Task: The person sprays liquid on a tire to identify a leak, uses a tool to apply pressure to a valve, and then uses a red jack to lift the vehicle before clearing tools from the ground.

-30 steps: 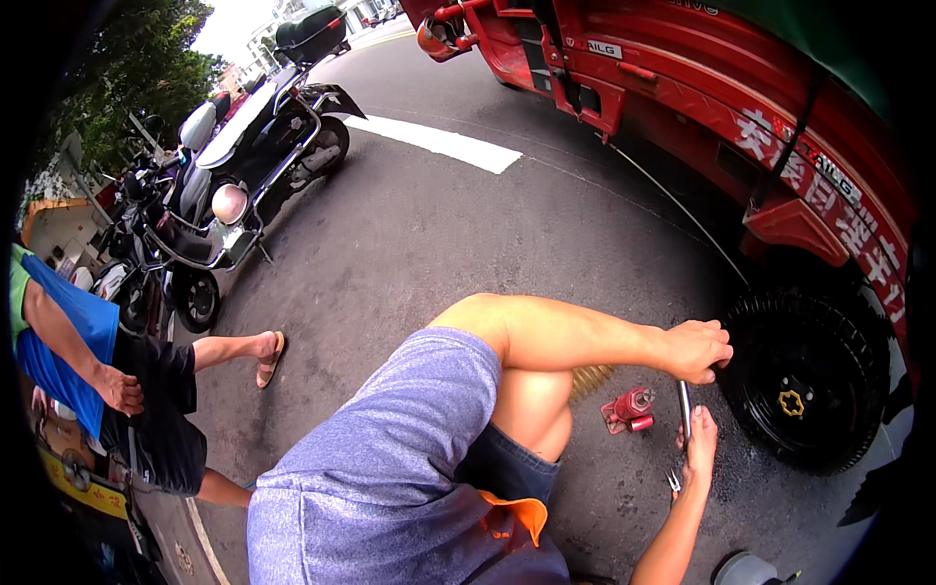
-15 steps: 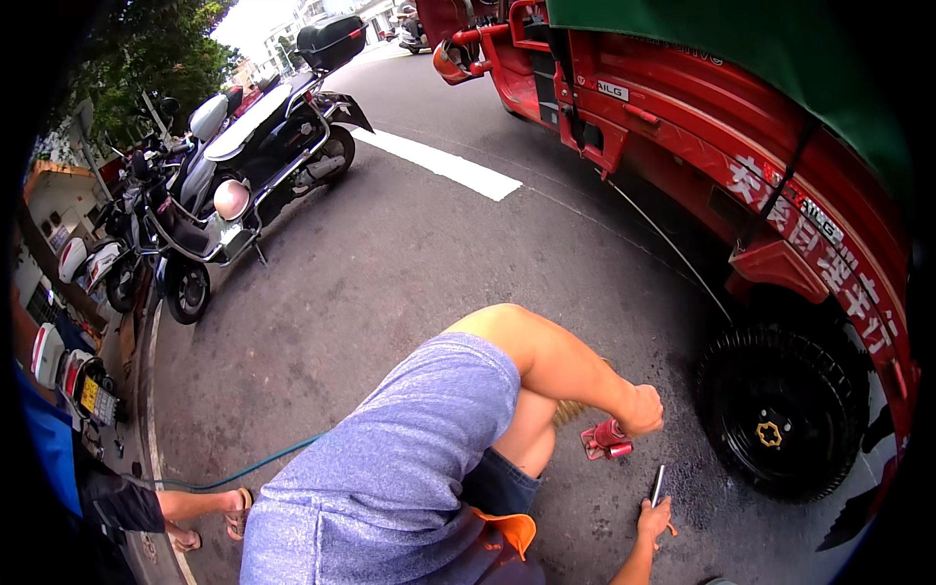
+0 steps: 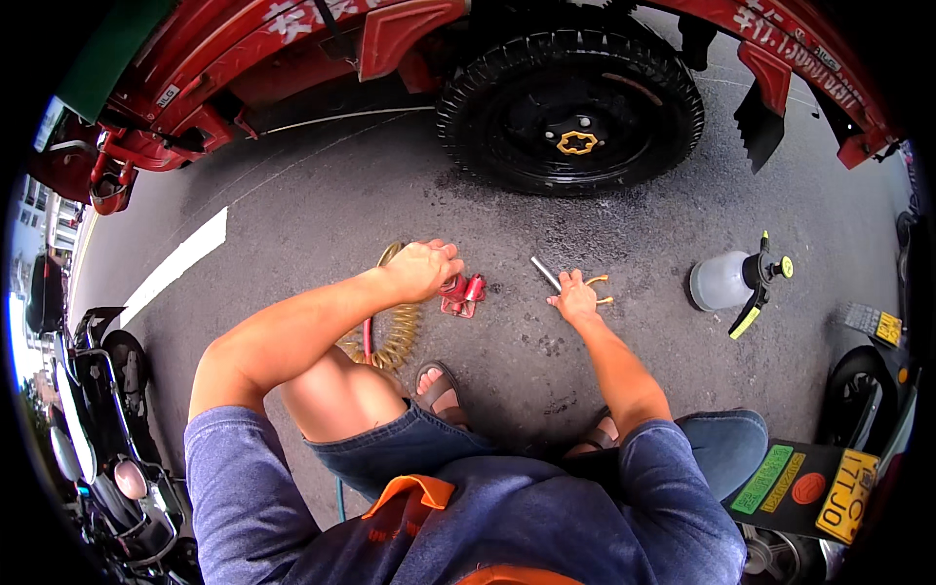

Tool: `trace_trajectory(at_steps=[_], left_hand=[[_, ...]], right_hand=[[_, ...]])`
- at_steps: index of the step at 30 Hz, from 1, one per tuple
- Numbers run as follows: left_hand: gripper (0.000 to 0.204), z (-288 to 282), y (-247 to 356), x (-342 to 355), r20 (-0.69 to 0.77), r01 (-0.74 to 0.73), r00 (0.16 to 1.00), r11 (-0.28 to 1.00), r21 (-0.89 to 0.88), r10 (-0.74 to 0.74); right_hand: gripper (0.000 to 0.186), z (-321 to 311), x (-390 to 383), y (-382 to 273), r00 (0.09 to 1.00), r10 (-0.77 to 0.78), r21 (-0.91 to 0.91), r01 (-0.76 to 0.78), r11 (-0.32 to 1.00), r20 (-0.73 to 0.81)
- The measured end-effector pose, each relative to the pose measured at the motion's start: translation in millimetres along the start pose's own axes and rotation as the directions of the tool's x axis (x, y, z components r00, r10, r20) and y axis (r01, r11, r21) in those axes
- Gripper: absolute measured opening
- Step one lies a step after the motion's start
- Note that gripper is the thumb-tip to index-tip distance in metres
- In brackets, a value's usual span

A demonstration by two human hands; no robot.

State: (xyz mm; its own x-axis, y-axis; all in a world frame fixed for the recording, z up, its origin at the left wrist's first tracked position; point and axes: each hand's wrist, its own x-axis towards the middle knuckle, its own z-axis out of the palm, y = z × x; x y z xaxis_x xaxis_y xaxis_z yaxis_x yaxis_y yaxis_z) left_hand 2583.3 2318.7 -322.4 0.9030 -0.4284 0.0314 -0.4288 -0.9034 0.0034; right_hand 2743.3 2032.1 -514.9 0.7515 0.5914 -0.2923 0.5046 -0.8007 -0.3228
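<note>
My left hand (image 3: 429,269) is closed around the upper part of a small red bottle jack (image 3: 460,298), which stands on the asphalt. Its fingers partly cover the jack. My right hand (image 3: 577,296) is closed on a silver metal rod (image 3: 544,271), whose free end points up and left. Beside the right fingers, two yellow curved handles (image 3: 601,280) stick out; whether the hand touches that tool is unclear. Beyond both hands stands a black wheel (image 3: 575,122) with a yellow hub piece, under a red cargo vehicle (image 3: 409,34).
A coiled yellowish air hose (image 3: 395,336) lies by my left knee. To the right stands a white spray bottle (image 3: 720,281) with a black and yellow pump head. Parked scooters (image 3: 97,439) line the left, and another motorbike (image 3: 863,390) stands at right.
The view has swung right to face the wheel, bringing the spray bottle into sight. My left hand stays at the jack; my right hand still holds the rod.
</note>
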Motion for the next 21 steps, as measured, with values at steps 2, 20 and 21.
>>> trace_trajectory(at_steps=[2, 20, 21], left_hand=[[0.025, -21, 14, 15, 0.173, 0.144, 0.973, 0.988, 0.051, -0.151], [0.059, -19, 14, -1, 0.554, 0.596, 0.607, 0.787, 0.158, -0.571], [0.052, -16, 14, -2, 0.512, 0.553, 0.66, 0.817, 0.163, -0.549]], right_hand=[[0.053, -1, -5, 7, 1.0, 0.022, 0.0, -0.022, 1.0, 0.003], [0.043, -36, 9, 22, 0.944, -0.104, -0.225, 0.18, 0.957, 0.314], [0.04, -35, 9, 20, 0.949, -0.092, -0.213, 0.161, 0.964, 0.302]])
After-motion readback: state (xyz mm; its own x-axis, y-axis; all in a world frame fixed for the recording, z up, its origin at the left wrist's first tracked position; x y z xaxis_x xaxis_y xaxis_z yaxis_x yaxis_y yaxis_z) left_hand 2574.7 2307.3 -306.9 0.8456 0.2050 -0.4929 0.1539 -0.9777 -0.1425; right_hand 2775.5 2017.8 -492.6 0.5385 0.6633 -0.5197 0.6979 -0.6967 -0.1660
